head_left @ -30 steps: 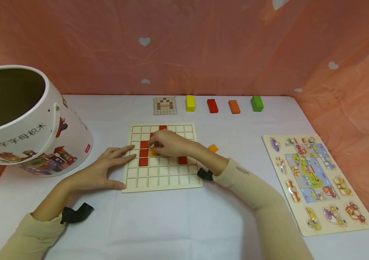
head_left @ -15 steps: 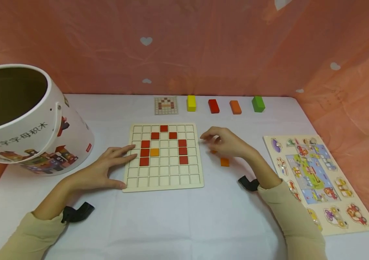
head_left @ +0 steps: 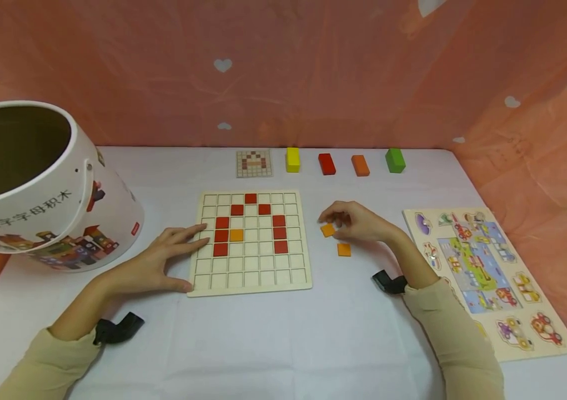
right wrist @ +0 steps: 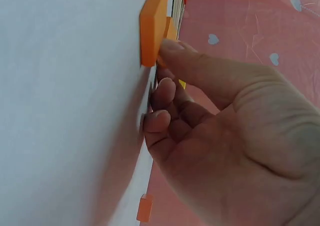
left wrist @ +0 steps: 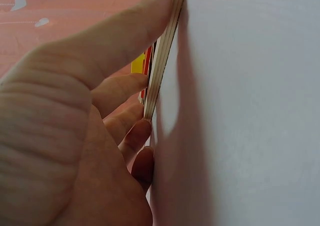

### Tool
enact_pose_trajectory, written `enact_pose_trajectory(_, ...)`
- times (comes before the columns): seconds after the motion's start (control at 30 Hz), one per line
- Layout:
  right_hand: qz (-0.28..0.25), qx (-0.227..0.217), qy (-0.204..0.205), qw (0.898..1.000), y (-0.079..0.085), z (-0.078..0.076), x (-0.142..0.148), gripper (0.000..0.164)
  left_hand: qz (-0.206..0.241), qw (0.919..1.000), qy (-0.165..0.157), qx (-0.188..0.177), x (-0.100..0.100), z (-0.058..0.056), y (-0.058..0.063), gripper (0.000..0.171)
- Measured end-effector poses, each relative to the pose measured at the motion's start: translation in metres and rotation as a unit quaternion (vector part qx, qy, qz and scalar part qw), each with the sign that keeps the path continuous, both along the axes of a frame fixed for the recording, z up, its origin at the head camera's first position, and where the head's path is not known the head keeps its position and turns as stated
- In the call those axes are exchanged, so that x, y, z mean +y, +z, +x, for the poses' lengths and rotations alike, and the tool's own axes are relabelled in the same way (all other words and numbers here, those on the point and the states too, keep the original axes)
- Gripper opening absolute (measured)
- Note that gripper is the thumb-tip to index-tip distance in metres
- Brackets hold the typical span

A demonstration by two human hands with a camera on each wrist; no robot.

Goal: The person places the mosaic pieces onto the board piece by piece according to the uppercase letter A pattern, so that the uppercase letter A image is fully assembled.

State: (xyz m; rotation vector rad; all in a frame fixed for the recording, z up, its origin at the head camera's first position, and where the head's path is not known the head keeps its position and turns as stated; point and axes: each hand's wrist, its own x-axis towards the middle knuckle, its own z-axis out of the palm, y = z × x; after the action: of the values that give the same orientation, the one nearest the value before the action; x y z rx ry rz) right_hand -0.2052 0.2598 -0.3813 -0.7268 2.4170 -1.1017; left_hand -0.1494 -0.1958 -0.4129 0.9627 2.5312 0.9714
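A wooden grid board lies on the white-covered table, with several red tiles and one orange tile set in its squares. My left hand rests at the board's left side, its fingers and thumb spread and touching the edge. To the right of the board, my right hand pinches a loose orange tile between thumb and index finger, close to the table. Another orange tile lies just in front of that hand; in the right wrist view, this nearer orange tile partly covers the pinched one.
Behind the board are a small pattern card and yellow, red, orange and green blocks. A large white bucket stands at left, a vehicle puzzle board at right. Pink cloth hangs behind.
My right hand has let go of an orange tile on the board and moved right to the loose orange tiles, where it now pinches one. My left hand has stayed in place.
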Motion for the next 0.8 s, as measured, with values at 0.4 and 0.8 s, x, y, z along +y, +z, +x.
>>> enact_pose_trajectory(0.4, -0.062, -0.017, -0.024, 0.998, 0.009, -0.005, -0.021, 0.02, 0.0, 1.0, 0.0, 0.001, 0.0, -0.001, -0.001, 0.091)
enact_pose_trajectory(0.8, -0.048, -0.025, 0.083, 0.995, 0.029, -0.032, -0.12, 0.014, 0.004, 1.0, -0.002, -0.003, 0.0, 0.0, 0.001, 0.091)
